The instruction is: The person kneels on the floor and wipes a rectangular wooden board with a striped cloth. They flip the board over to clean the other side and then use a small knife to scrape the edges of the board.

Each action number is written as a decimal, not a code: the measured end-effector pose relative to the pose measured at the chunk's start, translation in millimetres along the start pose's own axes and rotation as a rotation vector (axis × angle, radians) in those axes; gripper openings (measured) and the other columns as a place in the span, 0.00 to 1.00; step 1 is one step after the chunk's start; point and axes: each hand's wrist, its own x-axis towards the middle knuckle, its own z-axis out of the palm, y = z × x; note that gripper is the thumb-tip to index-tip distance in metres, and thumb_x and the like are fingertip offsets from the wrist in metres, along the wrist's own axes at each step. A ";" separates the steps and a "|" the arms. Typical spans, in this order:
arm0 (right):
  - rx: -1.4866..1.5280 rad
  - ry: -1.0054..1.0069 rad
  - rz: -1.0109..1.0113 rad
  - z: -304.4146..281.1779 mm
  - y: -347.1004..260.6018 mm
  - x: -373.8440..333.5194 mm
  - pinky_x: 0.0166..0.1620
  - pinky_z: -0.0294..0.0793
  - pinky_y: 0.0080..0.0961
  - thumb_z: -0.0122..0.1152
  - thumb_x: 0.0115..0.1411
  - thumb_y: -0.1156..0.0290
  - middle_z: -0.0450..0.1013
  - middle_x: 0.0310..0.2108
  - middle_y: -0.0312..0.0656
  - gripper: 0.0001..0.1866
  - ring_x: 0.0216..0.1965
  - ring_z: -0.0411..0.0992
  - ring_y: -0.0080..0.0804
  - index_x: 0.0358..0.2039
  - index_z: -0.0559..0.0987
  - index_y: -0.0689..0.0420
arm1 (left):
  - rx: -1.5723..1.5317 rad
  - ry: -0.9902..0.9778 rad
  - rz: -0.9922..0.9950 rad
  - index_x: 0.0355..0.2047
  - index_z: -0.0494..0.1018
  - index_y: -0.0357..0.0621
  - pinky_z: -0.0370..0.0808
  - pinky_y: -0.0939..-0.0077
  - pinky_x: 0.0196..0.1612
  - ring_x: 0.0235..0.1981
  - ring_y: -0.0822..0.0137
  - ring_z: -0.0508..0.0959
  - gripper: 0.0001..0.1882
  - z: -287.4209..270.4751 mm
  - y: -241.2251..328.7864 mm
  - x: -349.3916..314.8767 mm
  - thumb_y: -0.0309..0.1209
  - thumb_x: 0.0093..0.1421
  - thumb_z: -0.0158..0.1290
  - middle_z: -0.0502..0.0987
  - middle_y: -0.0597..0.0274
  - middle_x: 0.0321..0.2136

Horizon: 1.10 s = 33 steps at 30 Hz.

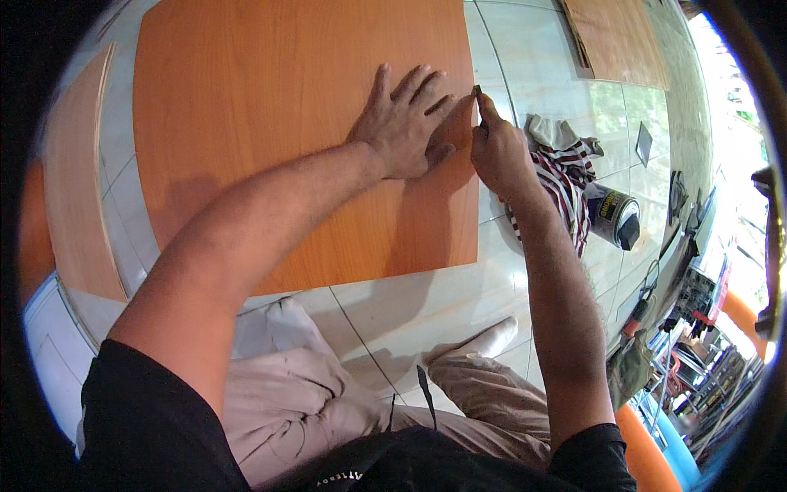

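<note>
A large orange-brown wood-grain board [287, 107] lies flat on the tiled floor in front of me. My left hand [402, 123] rests palm down on it near the right edge, fingers spread. Just past that edge, my right hand [500, 156] is closed around a narrow dark tool [479, 93]. The index finger stretches along the tool, whose tip meets the board's right edge. Most of the tool is hidden in my grip, so its exact kind does not show.
Right of the board lie a striped cloth [566, 184] and a can [611, 215] with something dark on top. Wooden panels lie at the far left [78, 180] and upper right [619, 41]. A small dark plate [643, 143] and cluttered tools [697, 328] sit farther right.
</note>
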 end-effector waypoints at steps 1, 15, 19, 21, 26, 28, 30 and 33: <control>0.025 0.011 -0.018 0.5 -0.2 -2.0 0.42 0.83 0.50 0.55 0.66 0.75 0.81 0.33 0.66 0.35 0.38 0.83 0.61 0.72 0.61 0.74 | 0.012 0.007 -0.004 0.78 0.58 0.53 0.40 0.23 0.76 0.81 0.52 0.45 0.44 1.0 -0.3 0.0 0.60 0.69 0.53 0.51 0.52 0.78; 0.104 -0.056 0.092 8.1 -0.9 -37.7 0.47 0.82 0.55 0.53 0.65 0.78 0.81 0.36 0.67 0.36 0.41 0.82 0.66 0.74 0.60 0.69 | 0.057 0.100 0.019 0.76 0.61 0.52 0.43 0.21 0.75 0.80 0.51 0.47 0.40 7.7 1.0 -0.9 0.55 0.69 0.56 0.53 0.50 0.77; 0.101 -0.068 0.135 13.1 -1.1 -48.2 0.48 0.81 0.54 0.54 0.64 0.78 0.81 0.37 0.67 0.37 0.43 0.82 0.66 0.74 0.60 0.69 | -0.004 0.102 0.022 0.75 0.63 0.50 0.43 0.21 0.75 0.80 0.50 0.47 0.39 8.2 -1.8 -0.7 0.55 0.69 0.55 0.53 0.48 0.77; 0.098 -0.056 0.138 16.0 -0.5 -51.6 0.48 0.81 0.54 0.54 0.64 0.78 0.81 0.38 0.68 0.37 0.43 0.82 0.66 0.73 0.60 0.69 | 0.004 0.061 0.022 0.74 0.63 0.49 0.43 0.21 0.75 0.80 0.49 0.48 0.39 7.1 -1.4 -0.2 0.55 0.70 0.54 0.54 0.47 0.77; 0.060 0.026 0.080 22.0 4.6 -53.0 0.41 0.80 0.54 0.49 0.69 0.76 0.79 0.32 0.67 0.32 0.35 0.82 0.65 0.74 0.62 0.66 | 0.117 -0.003 0.004 0.77 0.57 0.48 0.43 0.21 0.75 0.81 0.48 0.46 0.43 8.4 17.8 -9.5 0.57 0.70 0.53 0.51 0.48 0.78; 0.045 0.054 0.074 23.0 6.0 -53.2 0.41 0.80 0.54 0.49 0.69 0.76 0.79 0.32 0.66 0.32 0.35 0.81 0.65 0.74 0.62 0.66 | 0.116 -0.019 0.001 0.78 0.55 0.48 0.42 0.21 0.75 0.81 0.47 0.44 0.44 10.5 27.3 -19.0 0.57 0.70 0.53 0.50 0.48 0.79; 0.089 0.010 0.090 23.6 6.5 -54.3 0.47 0.80 0.55 0.53 0.66 0.75 0.80 0.37 0.66 0.35 0.42 0.81 0.65 0.74 0.62 0.65 | -0.022 -0.026 0.011 0.78 0.54 0.48 0.41 0.21 0.75 0.81 0.47 0.43 0.45 12.7 33.2 -27.5 0.58 0.70 0.53 0.48 0.48 0.79; 0.096 -0.011 0.121 24.6 5.3 -58.2 0.50 0.81 0.55 0.54 0.66 0.74 0.81 0.39 0.66 0.36 0.45 0.82 0.66 0.74 0.62 0.64 | -0.006 0.040 0.024 0.79 0.53 0.49 0.40 0.22 0.75 0.81 0.48 0.43 0.45 13.9 34.1 -32.1 0.58 0.71 0.52 0.47 0.49 0.80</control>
